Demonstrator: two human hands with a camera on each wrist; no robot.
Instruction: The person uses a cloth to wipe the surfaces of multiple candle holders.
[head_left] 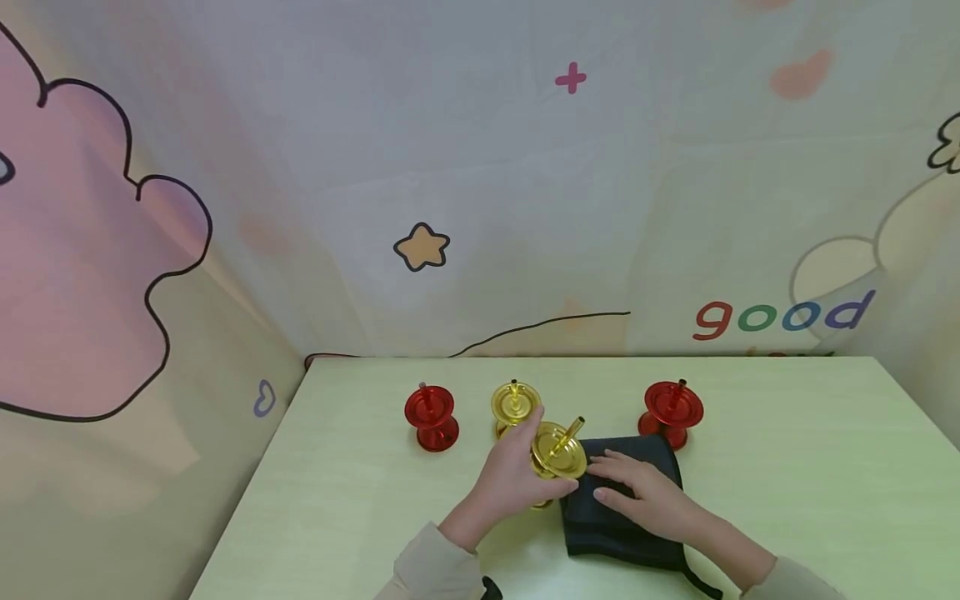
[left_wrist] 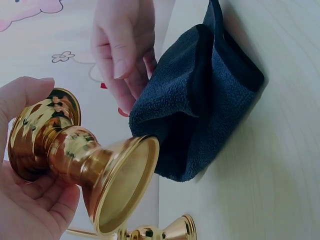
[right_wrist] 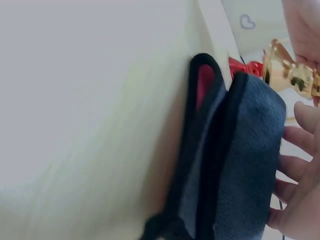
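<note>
My left hand (head_left: pixel 506 479) grips a gold candle holder (head_left: pixel 553 450) round its dish end, tilted, with its spike pointing up and to the right. In the left wrist view the flared foot of the holder faces the table side, beside a folded dark navy cloth (left_wrist: pixel 170 95) with black edging. My right hand (head_left: pixel 648 497) rests on that cloth with its fingers loosely extended, the fingertips close to the gold dish. The cloth lies folded in layers, and a bit of red shows inside its fold in the right wrist view.
Behind the hands stand another gold candle holder (head_left: pixel 515 406), a red candle holder (head_left: pixel 431 412) to the left and a second red one (head_left: pixel 673 408) to the right. A black strap (head_left: pixel 703 583) trails from the cloth. A printed curtain (head_left: pixel 480 167) hangs behind the pale table (head_left: pixel 337 500).
</note>
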